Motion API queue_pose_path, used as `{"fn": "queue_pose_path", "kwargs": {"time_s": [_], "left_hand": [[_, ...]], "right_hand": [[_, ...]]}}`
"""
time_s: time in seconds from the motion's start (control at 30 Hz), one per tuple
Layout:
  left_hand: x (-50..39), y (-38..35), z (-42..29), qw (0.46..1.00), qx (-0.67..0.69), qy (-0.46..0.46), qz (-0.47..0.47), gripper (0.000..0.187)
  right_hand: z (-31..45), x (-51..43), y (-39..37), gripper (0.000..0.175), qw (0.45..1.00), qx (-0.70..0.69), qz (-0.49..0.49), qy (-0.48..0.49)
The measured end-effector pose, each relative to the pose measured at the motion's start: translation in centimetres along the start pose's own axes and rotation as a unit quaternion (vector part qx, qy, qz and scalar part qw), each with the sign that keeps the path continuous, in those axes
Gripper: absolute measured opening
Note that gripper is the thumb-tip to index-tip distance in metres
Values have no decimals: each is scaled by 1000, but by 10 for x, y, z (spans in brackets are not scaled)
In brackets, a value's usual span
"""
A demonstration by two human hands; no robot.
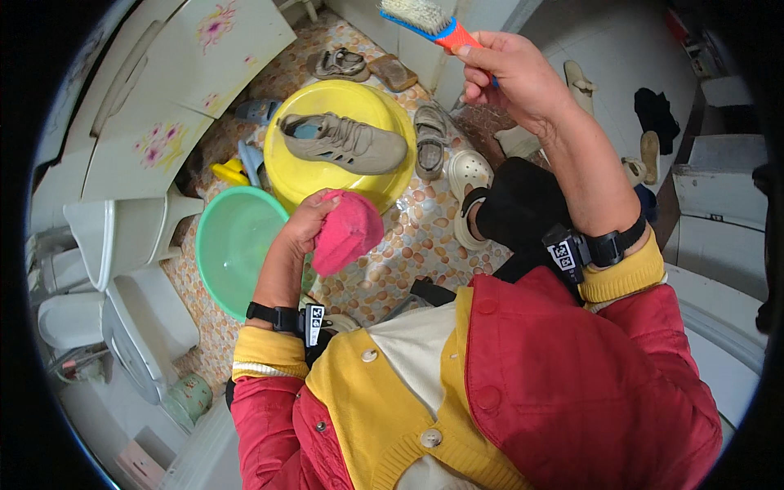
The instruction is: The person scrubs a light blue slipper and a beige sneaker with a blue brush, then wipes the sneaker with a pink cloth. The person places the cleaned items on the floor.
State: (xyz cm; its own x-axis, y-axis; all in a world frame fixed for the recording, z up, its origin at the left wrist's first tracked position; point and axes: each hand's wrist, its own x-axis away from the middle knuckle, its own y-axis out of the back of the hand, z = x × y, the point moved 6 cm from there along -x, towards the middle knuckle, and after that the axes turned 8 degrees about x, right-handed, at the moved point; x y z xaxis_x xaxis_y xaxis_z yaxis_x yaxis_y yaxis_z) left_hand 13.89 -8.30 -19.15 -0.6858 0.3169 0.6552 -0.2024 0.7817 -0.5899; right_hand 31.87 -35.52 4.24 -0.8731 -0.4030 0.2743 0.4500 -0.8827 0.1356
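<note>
My right hand (511, 76) is raised at the upper right, its fingers closed around the red and blue handle of a scrub brush (429, 21). The brush's pale bristles face up and away from me. In my left hand (306, 222) is a bunched pink cloth (349, 233), held above the floor between two basins. A beige lace-up sneaker (346, 142) lies on the upturned yellow basin (288, 174), its toe pointing right. Just left of my left forearm stands a green plastic basin (229, 245), with a shiny inner bottom.
Worn shoes (339, 64) and a grey sandal (430, 142) lie around the yellow basin. A flowered white cabinet (153, 92) borders the left side, with a white plastic stool (135, 236) below it. Near my foot's white clog (470, 174), a raised tiled sill (484, 125) crosses the floor.
</note>
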Motion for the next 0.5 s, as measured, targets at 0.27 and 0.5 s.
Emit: {"fn": "queue_pose_path", "kwargs": {"time_s": [0.27,0.5], "left_hand": [[0,-100,-100,980,4,-157,124,28],[101,-150,-236,931,-79,-351,63,35]], "right_hand": [[3,10,12,13,1000,-13,11,-18],[8,13,20,11,996,-81,-32,-2]]}}
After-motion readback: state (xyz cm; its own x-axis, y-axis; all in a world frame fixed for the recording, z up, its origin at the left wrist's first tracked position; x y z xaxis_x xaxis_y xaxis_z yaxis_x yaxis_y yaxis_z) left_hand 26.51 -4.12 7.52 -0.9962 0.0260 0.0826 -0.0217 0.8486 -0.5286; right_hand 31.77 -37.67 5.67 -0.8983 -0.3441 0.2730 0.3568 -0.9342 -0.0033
